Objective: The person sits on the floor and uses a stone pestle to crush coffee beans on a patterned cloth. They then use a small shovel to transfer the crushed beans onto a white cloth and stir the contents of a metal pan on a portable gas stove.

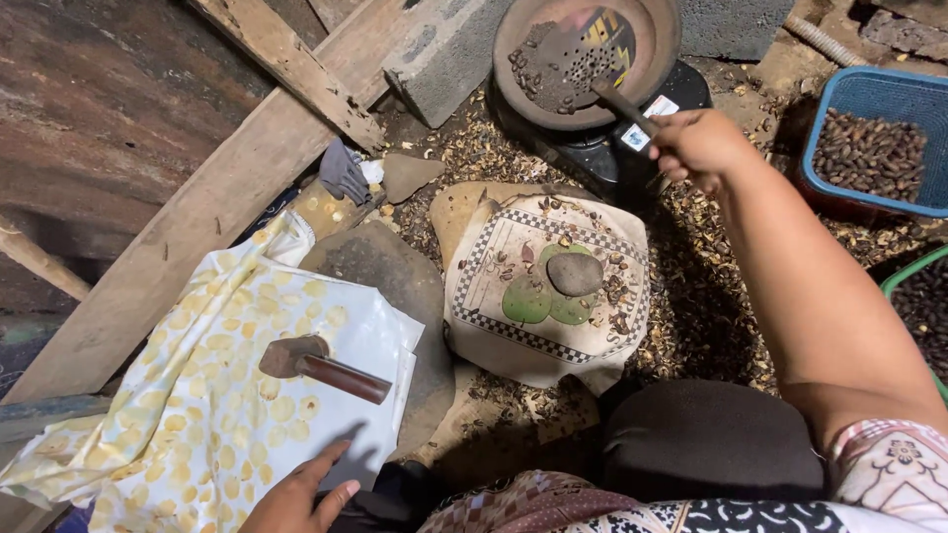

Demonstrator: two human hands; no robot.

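My right hand (699,145) is stretched forward and grips the handle of a flat spatula (583,69) whose perforated blade lies among dark nuts in a round pan (657,39). The pan sits on a black stove (602,148). My left hand (296,494) rests low at the front with fingers spread on a yellow-spotted white cloth (197,415), holding nothing. On that cloth, just beyond the hand, lies a small trowel-like tool with a brown handle (326,367).
A smooth grey stone (575,273) lies on a checker-edged cloth-covered slab (494,286) amid shell litter. A blue basket of dark nuts (869,148) stands at the right, with a green basket rim (913,271) below it. Wooden planks (217,197) and a concrete block (444,54) are on the left.
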